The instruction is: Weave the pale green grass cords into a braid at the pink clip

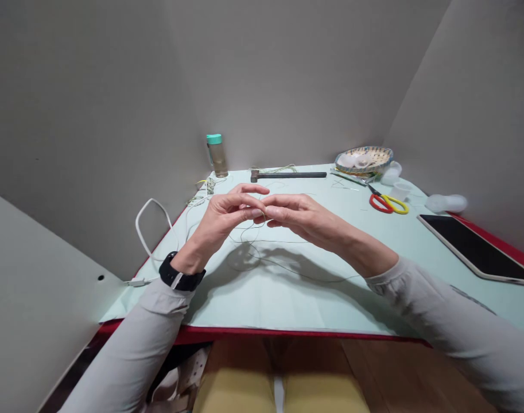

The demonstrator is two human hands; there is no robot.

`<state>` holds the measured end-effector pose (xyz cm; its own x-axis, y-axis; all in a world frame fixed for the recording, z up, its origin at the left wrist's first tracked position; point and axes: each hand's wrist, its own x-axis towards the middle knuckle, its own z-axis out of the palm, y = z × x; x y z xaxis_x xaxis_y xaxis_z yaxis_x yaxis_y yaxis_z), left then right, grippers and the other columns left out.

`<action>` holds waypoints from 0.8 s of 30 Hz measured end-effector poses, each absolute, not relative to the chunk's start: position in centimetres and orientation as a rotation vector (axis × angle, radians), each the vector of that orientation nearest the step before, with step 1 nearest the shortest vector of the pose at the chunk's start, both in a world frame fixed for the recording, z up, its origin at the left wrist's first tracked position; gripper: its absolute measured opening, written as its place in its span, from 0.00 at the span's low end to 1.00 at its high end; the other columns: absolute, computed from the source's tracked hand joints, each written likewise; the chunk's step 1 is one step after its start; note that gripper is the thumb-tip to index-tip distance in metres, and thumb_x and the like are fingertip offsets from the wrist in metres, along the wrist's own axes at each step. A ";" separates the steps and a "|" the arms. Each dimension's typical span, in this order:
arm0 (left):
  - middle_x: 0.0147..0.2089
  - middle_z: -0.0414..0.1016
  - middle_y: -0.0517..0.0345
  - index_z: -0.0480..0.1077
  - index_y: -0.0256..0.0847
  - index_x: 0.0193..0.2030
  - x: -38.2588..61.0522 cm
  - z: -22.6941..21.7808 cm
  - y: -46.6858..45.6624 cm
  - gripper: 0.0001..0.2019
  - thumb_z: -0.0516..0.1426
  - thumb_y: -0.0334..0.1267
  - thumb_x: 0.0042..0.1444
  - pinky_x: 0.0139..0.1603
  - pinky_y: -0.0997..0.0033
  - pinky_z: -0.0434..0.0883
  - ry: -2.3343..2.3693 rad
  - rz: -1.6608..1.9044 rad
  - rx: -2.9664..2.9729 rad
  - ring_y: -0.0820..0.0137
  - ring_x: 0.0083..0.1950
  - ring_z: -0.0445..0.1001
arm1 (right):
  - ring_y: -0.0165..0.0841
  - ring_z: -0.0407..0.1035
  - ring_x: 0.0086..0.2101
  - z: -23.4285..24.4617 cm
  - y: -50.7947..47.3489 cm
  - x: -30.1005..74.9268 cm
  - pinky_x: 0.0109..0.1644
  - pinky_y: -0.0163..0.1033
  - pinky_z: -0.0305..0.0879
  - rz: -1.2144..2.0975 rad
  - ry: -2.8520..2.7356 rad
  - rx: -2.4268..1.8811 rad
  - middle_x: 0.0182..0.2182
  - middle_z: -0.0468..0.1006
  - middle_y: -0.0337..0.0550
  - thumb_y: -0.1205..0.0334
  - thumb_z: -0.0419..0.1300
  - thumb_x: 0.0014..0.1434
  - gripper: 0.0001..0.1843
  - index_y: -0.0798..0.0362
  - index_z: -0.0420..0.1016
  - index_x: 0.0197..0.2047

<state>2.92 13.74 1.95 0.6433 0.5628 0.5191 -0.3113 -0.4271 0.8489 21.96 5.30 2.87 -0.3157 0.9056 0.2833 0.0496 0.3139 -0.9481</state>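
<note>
My left hand [231,206] and my right hand [296,213] meet above the middle of the table, fingertips touching. Thumb and forefinger of each are pinched together on a thin cord [264,221]. The cord hangs from the fingers in loose loops, and its strands trail over the tabletop below and to the right. The other fingers of my left hand reach out over the pinch. What exactly lies between the fingertips is too small to make out beyond the cord.
A hammer [290,175] lies at the back, near a bottle with a green lid [217,156]. Right of it are a basket [365,167], red-and-yellow scissors [388,203], small plastic cups [400,191] and a dark tablet [477,246]. A white cable [143,235] loops at the left.
</note>
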 end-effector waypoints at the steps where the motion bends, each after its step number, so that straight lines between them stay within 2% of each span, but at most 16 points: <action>1: 0.54 0.78 0.50 0.86 0.46 0.34 3.0 1.9 13.8 0.02 0.69 0.36 0.57 0.44 0.68 0.74 0.201 0.993 1.760 0.63 0.49 0.76 | 0.34 0.71 0.50 2.8 5.5 22.0 0.54 0.39 0.65 1.173 -1.622 -0.869 0.49 0.78 0.48 0.49 0.63 0.66 0.18 0.55 0.81 0.48; 4: 0.56 0.78 0.51 0.86 0.47 0.35 3.2 1.9 13.5 0.03 0.69 0.35 0.58 0.54 0.63 0.73 0.199 1.000 1.779 0.59 0.59 0.74 | 0.36 0.70 0.52 2.7 6.1 22.3 0.57 0.42 0.64 1.207 -1.546 -0.788 0.50 0.77 0.47 0.55 0.66 0.61 0.14 0.55 0.80 0.46; 8: 0.63 0.76 0.55 0.86 0.50 0.35 3.5 2.1 12.9 0.05 0.68 0.34 0.59 0.66 0.60 0.66 0.254 1.047 1.829 0.58 0.73 0.63 | 0.39 0.69 0.54 2.0 7.1 22.0 0.62 0.45 0.63 1.307 -1.482 -0.630 0.49 0.78 0.46 0.63 0.64 0.52 0.15 0.56 0.80 0.44; 10: 0.64 0.76 0.55 0.85 0.50 0.35 3.5 2.1 12.8 0.06 0.68 0.33 0.59 0.62 0.61 0.69 0.246 1.028 1.828 0.57 0.75 0.60 | 0.38 0.71 0.51 1.5 7.4 21.6 0.60 0.44 0.64 1.350 -1.494 -0.620 0.43 0.79 0.46 0.63 0.65 0.52 0.13 0.57 0.79 0.42; 13: 0.56 0.81 0.50 0.85 0.48 0.34 3.3 1.8 12.9 0.06 0.66 0.34 0.61 0.47 0.65 0.73 0.191 0.967 1.756 0.54 0.74 0.61 | 0.33 0.72 0.41 0.9 7.3 21.2 0.55 0.42 0.68 1.388 -1.477 -0.632 0.34 0.75 0.42 0.57 0.69 0.55 0.13 0.57 0.76 0.38; 15: 0.56 0.81 0.50 0.85 0.47 0.34 3.2 1.6 13.2 0.05 0.67 0.35 0.61 0.51 0.64 0.72 0.190 0.961 1.711 0.54 0.71 0.65 | 0.26 0.67 0.32 0.7 7.0 21.2 0.48 0.40 0.71 1.422 -1.426 -0.628 0.33 0.72 0.39 0.52 0.70 0.58 0.17 0.57 0.74 0.35; 17: 0.59 0.79 0.52 0.84 0.45 0.35 3.1 1.6 13.4 0.03 0.68 0.35 0.60 0.58 0.62 0.70 0.212 0.960 1.688 0.57 0.66 0.70 | 0.21 0.58 0.25 0.6 6.6 21.5 0.35 0.34 0.68 1.438 -1.399 -0.656 0.30 0.67 0.36 0.49 0.69 0.61 0.19 0.58 0.73 0.34; 19: 0.53 0.80 0.52 0.84 0.43 0.34 3.0 1.6 13.5 0.04 0.68 0.37 0.60 0.57 0.64 0.69 0.215 0.939 1.692 0.62 0.57 0.75 | 0.19 0.49 0.22 0.7 6.2 21.9 0.25 0.29 0.53 1.409 -1.415 -0.728 0.24 0.58 0.31 0.49 0.67 0.63 0.19 0.58 0.73 0.34; 21: 0.40 0.79 0.54 0.82 0.41 0.34 3.1 1.8 13.5 0.05 0.67 0.37 0.60 0.48 0.67 0.70 0.198 0.878 1.700 0.67 0.44 0.75 | 0.19 0.43 0.21 0.8 5.9 22.3 0.23 0.29 0.42 1.344 -1.457 -0.798 0.22 0.52 0.29 0.48 0.66 0.65 0.20 0.58 0.72 0.34; 22: 0.36 0.78 0.56 0.82 0.40 0.33 3.1 1.9 13.5 0.05 0.67 0.37 0.60 0.44 0.69 0.70 0.190 0.838 1.692 0.70 0.38 0.74 | 0.19 0.43 0.21 0.8 5.9 22.4 0.24 0.29 0.40 1.309 -1.480 -0.819 0.22 0.54 0.30 0.48 0.65 0.65 0.20 0.58 0.72 0.34; 24: 0.32 0.77 0.56 0.81 0.38 0.33 3.3 2.1 13.2 0.07 0.68 0.39 0.60 0.39 0.70 0.71 0.189 0.773 1.637 0.71 0.33 0.73 | 0.19 0.45 0.22 1.0 5.7 22.4 0.24 0.30 0.42 1.236 -1.524 -0.847 0.25 0.65 0.35 0.49 0.63 0.66 0.20 0.58 0.72 0.34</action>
<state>3.26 13.23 2.06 0.7620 0.5276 0.3755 -0.2952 -0.2332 0.9265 22.45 5.71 0.99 -0.2948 0.9223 0.2500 -0.0542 0.2451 -0.9680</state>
